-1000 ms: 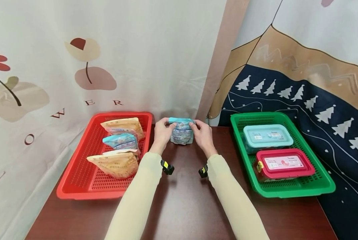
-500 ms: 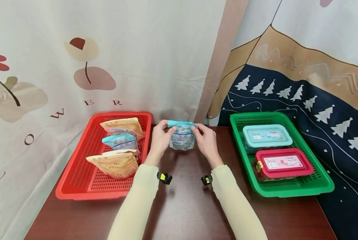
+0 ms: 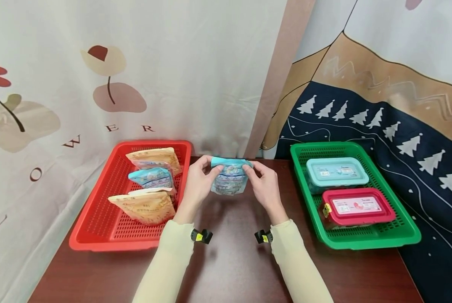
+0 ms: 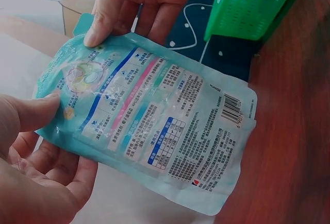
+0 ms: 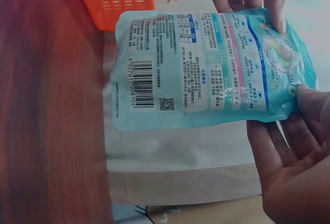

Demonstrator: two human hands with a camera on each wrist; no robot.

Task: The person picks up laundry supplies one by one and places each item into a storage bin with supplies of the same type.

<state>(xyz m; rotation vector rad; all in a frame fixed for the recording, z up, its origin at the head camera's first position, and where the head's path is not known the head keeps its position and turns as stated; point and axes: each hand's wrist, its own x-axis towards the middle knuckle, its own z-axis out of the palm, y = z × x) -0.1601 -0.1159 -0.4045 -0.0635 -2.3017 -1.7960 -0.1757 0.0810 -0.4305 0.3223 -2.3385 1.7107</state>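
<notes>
Both hands hold a light-blue plastic pouch [image 3: 229,182] upright above the table, in the middle of the head view. Its printed back, with a barcode and a small table, faces the person. The left hand [image 3: 197,182] pinches its upper left corner, thumb in front and fingers behind. At the upper right corner the right hand [image 3: 265,182] pinches it the same way. In the left wrist view the pouch [image 4: 165,116] lies slanted, its lower end hanging free. The right wrist view shows the same printed pouch [image 5: 206,69] with both thumbs on it. Its front is hidden.
On the left stands a red basket [image 3: 97,235] with several pouches, some beige [image 3: 146,208] and one blue [image 3: 151,177]. A green basket [image 3: 369,242] on the right holds a pale-blue lidded box [image 3: 337,171] and a dark-pink one [image 3: 356,206]. Behind the table hangs a curtain [image 3: 195,75].
Both hands have drawn the pouch toward the person and down from near the back of the table. It looks larger now. The grip at its upper corners is unchanged.
</notes>
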